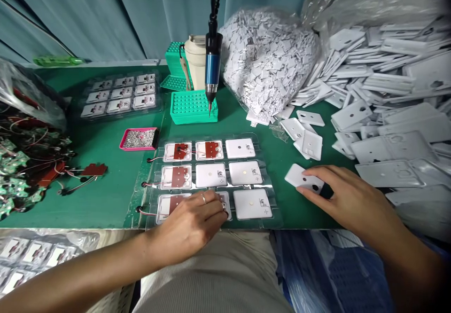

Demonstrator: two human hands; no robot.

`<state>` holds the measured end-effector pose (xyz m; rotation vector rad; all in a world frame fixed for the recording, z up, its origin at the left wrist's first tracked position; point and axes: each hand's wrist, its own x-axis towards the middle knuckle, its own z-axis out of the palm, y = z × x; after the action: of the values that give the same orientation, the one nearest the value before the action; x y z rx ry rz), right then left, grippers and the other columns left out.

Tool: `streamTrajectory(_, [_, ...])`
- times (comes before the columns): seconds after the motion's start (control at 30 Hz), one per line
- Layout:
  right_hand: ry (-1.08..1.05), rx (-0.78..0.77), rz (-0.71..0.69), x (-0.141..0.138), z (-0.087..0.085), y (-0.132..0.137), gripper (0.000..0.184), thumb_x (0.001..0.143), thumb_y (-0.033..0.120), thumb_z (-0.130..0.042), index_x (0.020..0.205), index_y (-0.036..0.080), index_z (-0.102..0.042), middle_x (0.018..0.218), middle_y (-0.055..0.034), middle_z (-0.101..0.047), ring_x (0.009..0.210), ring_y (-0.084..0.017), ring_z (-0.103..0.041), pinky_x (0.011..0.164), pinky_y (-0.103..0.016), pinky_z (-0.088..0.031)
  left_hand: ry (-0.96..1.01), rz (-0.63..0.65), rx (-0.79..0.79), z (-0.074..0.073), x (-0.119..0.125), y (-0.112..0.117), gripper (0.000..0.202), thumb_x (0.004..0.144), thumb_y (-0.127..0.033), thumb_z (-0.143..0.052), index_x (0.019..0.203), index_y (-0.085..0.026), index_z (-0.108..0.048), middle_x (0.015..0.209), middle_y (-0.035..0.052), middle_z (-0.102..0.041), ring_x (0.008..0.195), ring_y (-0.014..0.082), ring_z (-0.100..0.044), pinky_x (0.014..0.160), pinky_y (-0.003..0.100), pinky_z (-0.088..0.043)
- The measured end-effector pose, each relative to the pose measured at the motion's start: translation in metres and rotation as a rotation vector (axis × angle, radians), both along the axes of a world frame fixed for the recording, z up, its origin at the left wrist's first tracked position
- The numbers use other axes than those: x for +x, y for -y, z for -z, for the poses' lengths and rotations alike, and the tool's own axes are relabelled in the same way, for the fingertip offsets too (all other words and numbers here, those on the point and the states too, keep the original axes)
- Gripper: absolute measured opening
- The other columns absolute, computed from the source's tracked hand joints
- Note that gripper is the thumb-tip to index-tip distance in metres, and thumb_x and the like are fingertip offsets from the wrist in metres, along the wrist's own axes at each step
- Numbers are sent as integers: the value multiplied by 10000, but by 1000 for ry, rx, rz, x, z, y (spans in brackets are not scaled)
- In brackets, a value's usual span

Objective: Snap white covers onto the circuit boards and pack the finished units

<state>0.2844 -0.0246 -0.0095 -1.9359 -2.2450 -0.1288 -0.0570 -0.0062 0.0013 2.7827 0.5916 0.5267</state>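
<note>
At the far left of the green table point(105, 195), a clear bag of circuit boards point(21, 162) spills green boards and wires, with one loose red board point(93, 169) beside it. Behind sit a tray of finished units point(120, 94) and a pink dish of screws point(139, 139). The left hand point(192, 223), a ring on one finger, rests with curled fingers on the bottom-middle pocket of the clear nine-pocket tray point(276, 205). Whether it pinches the part there cannot be told. A hanging electric screwdriver point(212, 68) points down at a green screw block point(192, 107), beside a cream cup point(196, 59). Further right lies a bag of white scraps point(268, 54). The right hand point(347, 198) grips a white cover point(303, 179) between thumb and fingers, low over the table just right of the tray. A heap of white plates point(387, 92) crowds the right edge. Markings on the boards are too small to read.
</note>
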Motion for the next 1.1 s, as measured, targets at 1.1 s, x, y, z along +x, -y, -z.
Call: streamTrajectory(1.1, [-28,-95,41,-4,-6,2,255,895,447,-552,1038,244,-614,1043,-54,-676,963,-242,-616,701,-328,-466,-219,142,225,-5,-3,-1,202,925,-81,-524,1079,-60,-653,1138,149,-635,1135,275,-545,921,373,-486])
